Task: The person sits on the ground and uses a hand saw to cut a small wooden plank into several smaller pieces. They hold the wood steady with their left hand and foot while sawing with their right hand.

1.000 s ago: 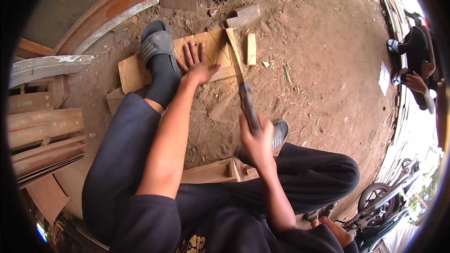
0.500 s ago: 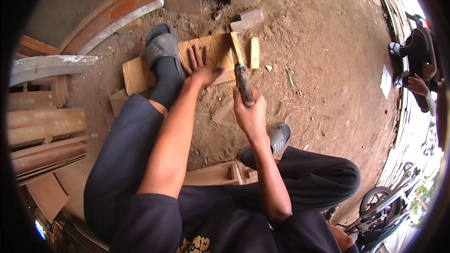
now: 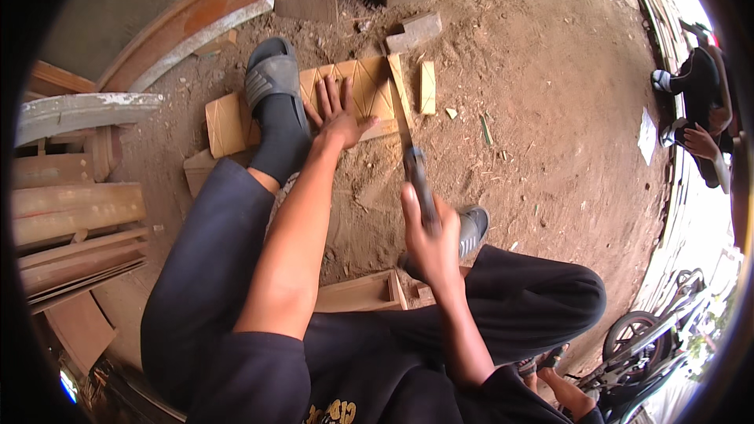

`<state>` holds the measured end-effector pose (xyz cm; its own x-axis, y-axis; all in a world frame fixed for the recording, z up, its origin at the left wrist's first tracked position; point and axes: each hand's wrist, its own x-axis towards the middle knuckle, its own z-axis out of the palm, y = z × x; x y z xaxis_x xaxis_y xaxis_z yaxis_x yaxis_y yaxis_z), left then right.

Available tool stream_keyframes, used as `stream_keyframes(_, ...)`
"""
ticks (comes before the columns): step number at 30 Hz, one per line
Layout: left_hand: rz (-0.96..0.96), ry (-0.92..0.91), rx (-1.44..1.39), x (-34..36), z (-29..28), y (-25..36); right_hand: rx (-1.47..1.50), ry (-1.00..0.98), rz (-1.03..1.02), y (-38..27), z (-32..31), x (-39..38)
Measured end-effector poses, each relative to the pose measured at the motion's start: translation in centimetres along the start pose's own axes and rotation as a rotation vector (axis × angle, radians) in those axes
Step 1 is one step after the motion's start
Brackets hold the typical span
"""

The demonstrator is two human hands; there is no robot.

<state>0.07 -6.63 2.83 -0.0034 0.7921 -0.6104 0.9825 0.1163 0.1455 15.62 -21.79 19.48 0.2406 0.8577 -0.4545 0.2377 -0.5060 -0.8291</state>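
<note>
My left hand lies with fingers spread on a light wooden board scored with crossing lines. My left foot, in a grey slide and dark sock, rests across the wood beside that hand. My right hand grips the dark, motion-blurred handle of a saw; its blade reaches into the board near its right end, along a narrow strip. A small scored wooden block lies just to the right, and another scored piece sticks out left of my foot.
Stacked planks and wooden frames line the left. A grey block sits beyond the board, a wooden box near my body. Another person is at the right; another person's legs and a motorbike are lower right.
My right hand and the saw moved forward toward the board half a second ago and have since drawn back toward my body. My left hand stays spread on the wood.
</note>
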Motion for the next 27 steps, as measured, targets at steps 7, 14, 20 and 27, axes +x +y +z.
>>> stream_keyframes(7, -0.001, 0.006, -0.018, -0.2, -0.5, 0.1, 0.010, 0.037, -0.016, 0.7, 0.4, -0.2)
stream_keyframes(14, 0.028, -0.013, -0.041, 0.2, -0.1, 0.1, 0.006, 0.039, -0.029, 2.8, -1.0, -3.9)
stream_keyframes(20, 0.010, 0.010, -0.014, 0.2, -0.4, 0.0, 0.087, 0.028, -0.009, 1.6, 0.4, 2.5)
stream_keyframes(27, 0.017, 0.006, -0.015, 0.0, -0.2, 0.0, 0.020, 0.032, -0.082, 3.8, -0.9, -3.8)
